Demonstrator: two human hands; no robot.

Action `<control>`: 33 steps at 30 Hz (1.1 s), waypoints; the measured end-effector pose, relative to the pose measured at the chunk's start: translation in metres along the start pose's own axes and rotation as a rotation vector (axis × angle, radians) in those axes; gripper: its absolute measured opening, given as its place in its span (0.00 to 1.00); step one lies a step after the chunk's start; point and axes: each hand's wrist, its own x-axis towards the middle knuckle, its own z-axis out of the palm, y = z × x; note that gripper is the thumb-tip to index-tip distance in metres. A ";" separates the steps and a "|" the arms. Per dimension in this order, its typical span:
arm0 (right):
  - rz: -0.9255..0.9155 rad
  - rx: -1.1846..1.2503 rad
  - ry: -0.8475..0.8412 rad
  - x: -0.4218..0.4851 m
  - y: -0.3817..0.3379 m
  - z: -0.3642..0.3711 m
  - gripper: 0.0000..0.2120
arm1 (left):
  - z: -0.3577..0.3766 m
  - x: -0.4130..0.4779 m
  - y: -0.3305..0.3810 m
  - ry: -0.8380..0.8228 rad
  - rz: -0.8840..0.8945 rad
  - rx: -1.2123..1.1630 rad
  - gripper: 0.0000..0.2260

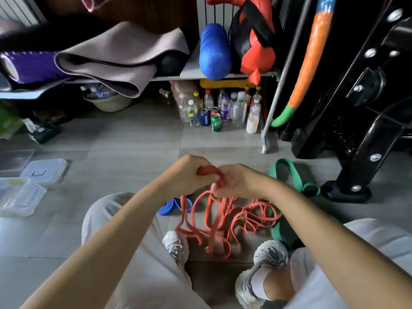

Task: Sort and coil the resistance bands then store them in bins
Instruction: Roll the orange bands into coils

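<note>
Open grey floor (pixel 133 141) runs across the middle of the frame, a wide lane reaching left. At the left edge, clear bins (pixel 20 197) and a loose lid (pixel 44 170) border that lane. Upper centre, bottles and cans (pixel 223 110) crowd under the shelf (pixel 169 78), and a draped mat (pixel 107 70) hangs low over it. The right is blocked by a slanted metal pole (pixel 275 97), a black machine frame (pixel 356 134) and its foot (pixel 347 192). Lower centre, tangled orange bands (pixel 223 221) sprawl over the floor, with a green band (pixel 287 172) on their right and a blue band (pixel 169 206) on their left.
</note>
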 end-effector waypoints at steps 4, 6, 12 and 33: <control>-0.062 0.288 0.153 -0.011 -0.006 -0.014 0.07 | 0.005 -0.004 -0.020 -0.022 -0.066 -0.322 0.06; -0.160 0.470 0.169 -0.016 -0.009 -0.024 0.06 | 0.028 -0.007 -0.040 -0.085 -0.144 -0.247 0.04; -0.220 0.796 0.567 -0.013 0.008 -0.055 0.02 | 0.080 -0.026 -0.094 -0.096 -0.435 0.047 0.11; 0.053 0.010 0.200 -0.037 0.059 0.015 0.08 | 0.033 -0.045 -0.017 -0.134 -0.049 0.226 0.06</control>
